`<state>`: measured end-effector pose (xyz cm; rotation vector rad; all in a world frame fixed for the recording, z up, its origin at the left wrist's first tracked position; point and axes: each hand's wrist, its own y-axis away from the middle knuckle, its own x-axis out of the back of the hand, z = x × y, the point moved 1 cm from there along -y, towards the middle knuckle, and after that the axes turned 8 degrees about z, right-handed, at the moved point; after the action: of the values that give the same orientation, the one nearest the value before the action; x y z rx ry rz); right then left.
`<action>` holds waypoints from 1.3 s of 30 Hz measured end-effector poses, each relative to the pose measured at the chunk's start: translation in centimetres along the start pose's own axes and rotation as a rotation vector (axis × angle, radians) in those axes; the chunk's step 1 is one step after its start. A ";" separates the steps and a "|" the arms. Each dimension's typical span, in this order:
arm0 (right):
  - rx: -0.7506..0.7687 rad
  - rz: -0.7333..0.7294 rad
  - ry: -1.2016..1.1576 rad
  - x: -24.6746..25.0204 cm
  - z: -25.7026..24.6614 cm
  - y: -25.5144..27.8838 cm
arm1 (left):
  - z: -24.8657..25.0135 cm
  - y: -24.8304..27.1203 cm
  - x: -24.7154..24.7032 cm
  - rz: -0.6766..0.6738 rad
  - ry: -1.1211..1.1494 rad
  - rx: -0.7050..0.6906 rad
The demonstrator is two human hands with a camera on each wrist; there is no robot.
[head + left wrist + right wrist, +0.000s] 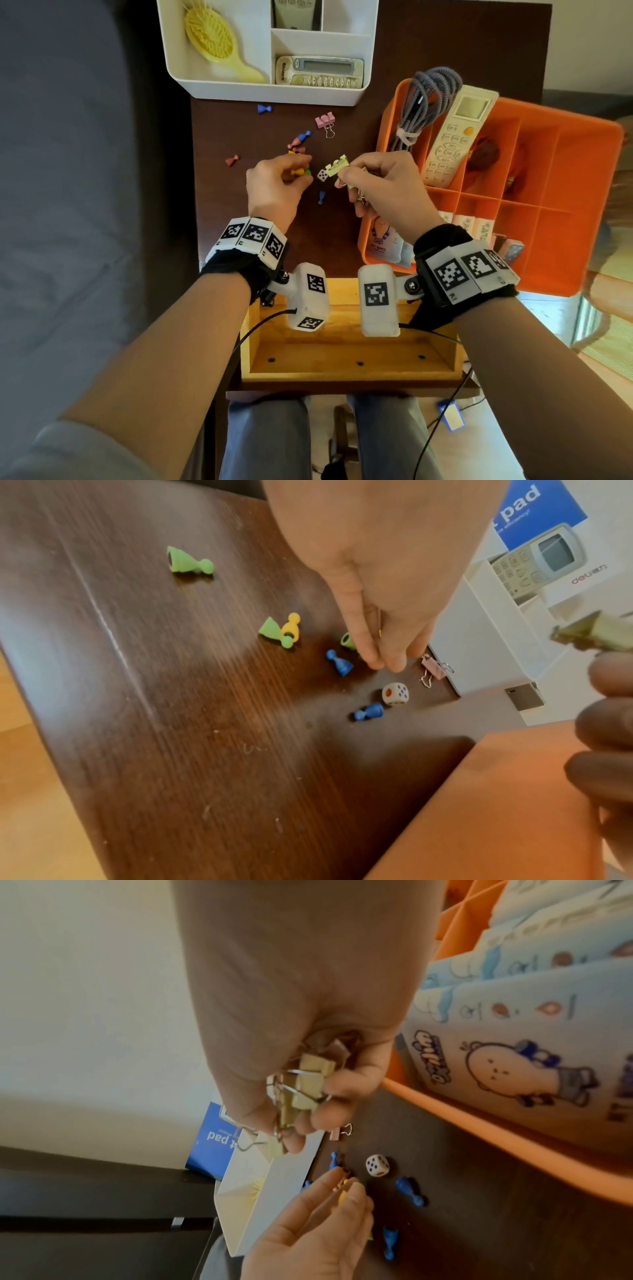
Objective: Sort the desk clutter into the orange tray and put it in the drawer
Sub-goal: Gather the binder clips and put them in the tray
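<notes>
The right hand [383, 181] is full: its fingers [337, 1085] are curled tight round a bunch of yellow binder clips [308, 1085], with one clip [337, 166] sticking out past the thumb. The left hand [274, 185] reaches down to the scattered game pawns, its fingers [373, 653] brought together at the tips; from the head view it seems to pinch a yellow pawn [297, 172], though the wrist view hides what is between the tips.

The orange tray [582, 192] sits on the right side of the bench [205, 723], partly over its edge, with a cable, a remote and packets already in its compartments. The drawer [349, 356] is pulled open below.

To do this well, I would empty the right hand first, dropping the clips into one free compartment (a loose bunch is likely to shed a clip if the grip shifts). The pink binder clip [324, 120] near the white organiser [267, 90] belongs with them. Pawns are small and roll, so gather them by a few at a time: the blue pawn [339, 662], the green pawn [188, 561] further off. The die [395, 693] should go in with them.
</notes>
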<state>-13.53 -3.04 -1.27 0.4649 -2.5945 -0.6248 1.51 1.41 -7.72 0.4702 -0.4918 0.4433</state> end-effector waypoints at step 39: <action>-0.226 0.018 -0.471 3.0 0.8 0.2 | 3.5 0.3 -0.6 0.032 0.196 -0.041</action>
<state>-16.49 -3.86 -0.86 0.2403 -2.9028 -1.1213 -0.34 -0.39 -5.20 0.3751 -0.3188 0.5042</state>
